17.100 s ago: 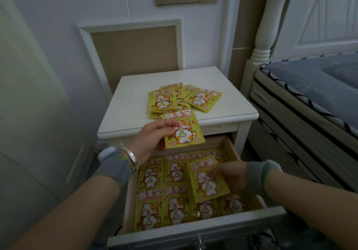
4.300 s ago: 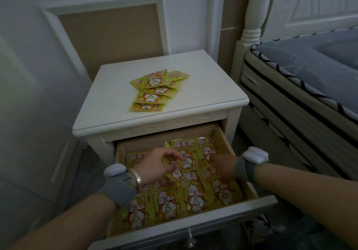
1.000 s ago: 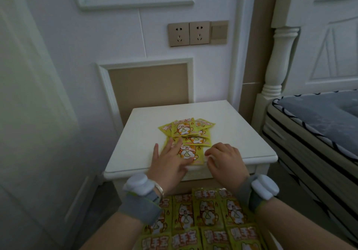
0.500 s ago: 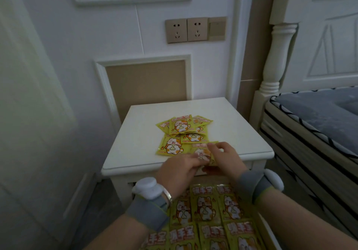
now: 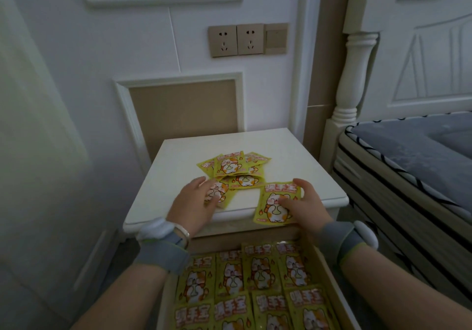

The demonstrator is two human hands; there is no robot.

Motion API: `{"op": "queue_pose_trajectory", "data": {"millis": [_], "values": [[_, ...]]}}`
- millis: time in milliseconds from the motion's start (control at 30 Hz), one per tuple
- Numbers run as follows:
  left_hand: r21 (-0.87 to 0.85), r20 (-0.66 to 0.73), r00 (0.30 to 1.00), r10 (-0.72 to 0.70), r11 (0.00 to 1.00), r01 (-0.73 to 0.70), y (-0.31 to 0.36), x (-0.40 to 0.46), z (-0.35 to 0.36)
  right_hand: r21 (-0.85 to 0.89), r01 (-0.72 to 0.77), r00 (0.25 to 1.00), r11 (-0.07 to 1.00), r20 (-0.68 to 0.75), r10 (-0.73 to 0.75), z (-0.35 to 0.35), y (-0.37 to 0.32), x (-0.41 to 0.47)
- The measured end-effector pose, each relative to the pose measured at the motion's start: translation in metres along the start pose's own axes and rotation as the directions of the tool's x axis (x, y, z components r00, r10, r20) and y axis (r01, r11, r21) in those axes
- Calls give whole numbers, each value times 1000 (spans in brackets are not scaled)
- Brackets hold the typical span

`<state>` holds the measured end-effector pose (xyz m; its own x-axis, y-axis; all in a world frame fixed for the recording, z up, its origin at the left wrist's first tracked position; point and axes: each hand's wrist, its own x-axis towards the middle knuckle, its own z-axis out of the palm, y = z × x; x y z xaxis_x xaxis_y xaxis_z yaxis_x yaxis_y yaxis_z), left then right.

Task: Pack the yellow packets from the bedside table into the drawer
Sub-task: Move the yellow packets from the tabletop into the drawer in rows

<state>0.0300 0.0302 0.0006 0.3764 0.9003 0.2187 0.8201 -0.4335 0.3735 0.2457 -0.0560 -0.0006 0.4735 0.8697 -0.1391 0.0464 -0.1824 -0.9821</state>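
On the white tabletop (image 5: 178, 171): our right hand (image 5: 304, 208) pinches one yellow packet (image 5: 277, 203) at the front edge; our left hand (image 5: 194, 205) rests flat on another (image 5: 222, 194), fingers straight. Loose pile (image 5: 233, 167) behind. Step: pickup. Next, we judge: lower both into the open drawer (image 5: 337, 294), already lined with packets. Bed (image 5: 413, 150) right; wall sockets (image 5: 236, 40) above.

Drawer (image 5: 329, 273) front cut off by bottom edge.
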Motion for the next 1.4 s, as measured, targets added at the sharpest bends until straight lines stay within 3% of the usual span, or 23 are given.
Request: {"op": "queue_pose_trajectory", "data": {"millis": [100, 200, 333, 533, 667, 800, 900, 1000, 1100, 1200, 1300, 1400], "values": [[139, 164, 986, 25, 989, -48, -2, -1, 3, -12, 3, 1000, 1000, -8, -3, -1, 1, 3], [169, 109, 994, 19, 985, -37, 0, -2, -4, -4, -13, 1000, 1000, -8, 13, -2, 4, 7], [-27, -15, 1000, -1, 1000, 1, 1, -5, -8, 6, -14, 1000, 1000, 6, 14, -1, 5, 9], [64, 75, 990, -118, 992, 113, 0, -10, -13, -3, 0, 1000, 1000, 21, 0, -2, 4, 7], [-177, 163, 972, -172, 964, 200, 1, -19, -25, -38, -3, 998, 999, 69, 6, -5, 4, 4], [-367, 235, 966, -107, 910, 190, -1, -26, -31, -79, -3, 966, 997, 258, 24, -12, 4, 2], [-551, 366, 921, -135, 766, 332, 3, -37, -34, -193, -17, 885, 981, 454, 104, -19, 6, 0], [-591, 484, 871, -85, 702, 397, -2, -43, -37, -324, -20, 804, 946, 557, 208, -26, 11, -1], [-541, 641, 767, 23, 722, 431, -11, -51, -37, -364, -3, 769, 932, 595, 235, -31, 16, -3], [-409, 723, 690, 21, 818, 404, -22, -54, -26, -354, 17, 777, 935, 593, 211, -31, 19, -3], [-165, 685, 725, -74, 953, 253, -39, -48, 1, -387, 47, 710, 921, 662, 242, -27, 20, -1], [13, 545, 820, -175, 980, 200, -55, -43, 35, -519, 156, 659, 840, 689, 303, -19, 19, -4]]}}
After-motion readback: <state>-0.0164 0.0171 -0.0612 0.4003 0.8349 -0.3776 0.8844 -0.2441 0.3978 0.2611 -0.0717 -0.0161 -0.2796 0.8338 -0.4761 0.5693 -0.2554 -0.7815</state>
